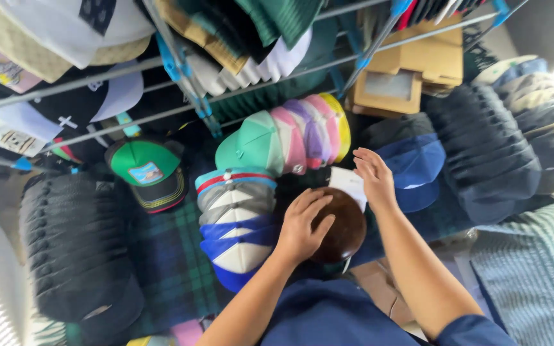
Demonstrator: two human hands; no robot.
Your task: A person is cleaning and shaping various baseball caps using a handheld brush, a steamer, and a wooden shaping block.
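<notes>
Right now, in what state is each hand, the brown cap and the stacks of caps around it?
Left hand: open, palm resting on the brown cap.
Right hand: open, touching the white tag.
Brown cap: under the left hand.
White tag: beside the cap.
Pastel caps: nested in a row.
Blue-and-white caps: stacked.

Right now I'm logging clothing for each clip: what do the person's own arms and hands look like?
Both forearms are bare; the left hand and right hand wear no gloves, rings or watch that I can see. A short dark navy-blue fabric sleeve covers the right upper arm, matching the navy top.
</notes>
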